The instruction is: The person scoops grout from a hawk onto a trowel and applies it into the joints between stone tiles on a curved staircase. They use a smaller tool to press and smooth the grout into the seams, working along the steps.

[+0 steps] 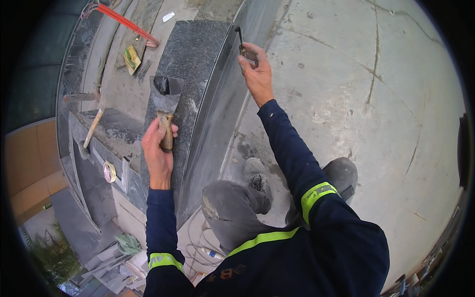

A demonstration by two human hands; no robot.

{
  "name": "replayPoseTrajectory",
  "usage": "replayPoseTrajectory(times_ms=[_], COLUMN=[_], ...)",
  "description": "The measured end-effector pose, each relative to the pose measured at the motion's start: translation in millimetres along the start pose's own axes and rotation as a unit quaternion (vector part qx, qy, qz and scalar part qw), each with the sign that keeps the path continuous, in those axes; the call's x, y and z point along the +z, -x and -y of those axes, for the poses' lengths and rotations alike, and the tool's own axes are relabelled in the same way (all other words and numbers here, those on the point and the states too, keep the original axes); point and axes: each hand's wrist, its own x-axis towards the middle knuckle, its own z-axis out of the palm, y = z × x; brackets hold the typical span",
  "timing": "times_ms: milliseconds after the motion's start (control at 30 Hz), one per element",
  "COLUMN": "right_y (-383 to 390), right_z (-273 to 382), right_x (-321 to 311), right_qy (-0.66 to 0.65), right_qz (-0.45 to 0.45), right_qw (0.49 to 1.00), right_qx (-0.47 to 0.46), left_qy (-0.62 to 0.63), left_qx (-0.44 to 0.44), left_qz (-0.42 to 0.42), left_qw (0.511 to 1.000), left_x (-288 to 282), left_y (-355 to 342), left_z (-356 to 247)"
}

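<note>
My left hand (158, 158) is closed around the wooden handle of a putty knife (170, 103). A dark lump of paste (161, 85) sits on its wide, flat blade, which is over a speckled dark grey stone slab (194, 47). Farther forward and to the right, my right hand (259, 76) grips a slim small tool (239, 36) with a dark, bent tip. That tip points up and away, near the slab's right edge; the exact kind of tool cannot be made out.
On the left lie a wooden-handled hammer (94, 128), a tape roll (109, 172) and a metal bar (125, 175). Farther off are a long red bar (124, 22) and a yellow-green pad (131, 59). Cracked concrete floor (391, 123) spreads right; cables (200, 250) lie near my knee.
</note>
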Motion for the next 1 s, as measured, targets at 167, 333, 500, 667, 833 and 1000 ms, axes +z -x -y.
replayPoseTrajectory(times_ms=[167,333,500,667,833,1000], right_y=[-1.7,-3.5,-3.8,0.4,4.4,6.4], right_z=[-4.0,-3.2,-0.8,1.0,-4.1,4.9], right_x=[14.9,21.5,18.7,12.1,5.7,-23.2], right_qy=[0.030,0.069,0.098,0.119,0.135,0.191], right_qz=[-0.023,-0.046,-0.041,-0.025,-0.015,0.032], right_qw=[0.999,0.996,0.993,0.992,0.989,0.978], right_qx=[-0.032,-0.046,-0.054,-0.037,-0.058,-0.077], left_qy=[0.025,0.033,0.027,0.024,0.027,0.029], left_qx=[0.001,0.001,-0.001,0.002,0.001,0.004], left_qz=[-0.010,-0.008,-0.011,-0.020,-0.020,-0.020], left_qw=[1.000,0.999,1.000,1.000,0.999,0.999], left_x=[3.0,3.7,4.6,6.2,7.1,7.3], left_y=[3.0,2.8,3.5,3.6,4.4,4.1], left_z=[3.3,2.5,2.7,3.4,4.5,6.0])
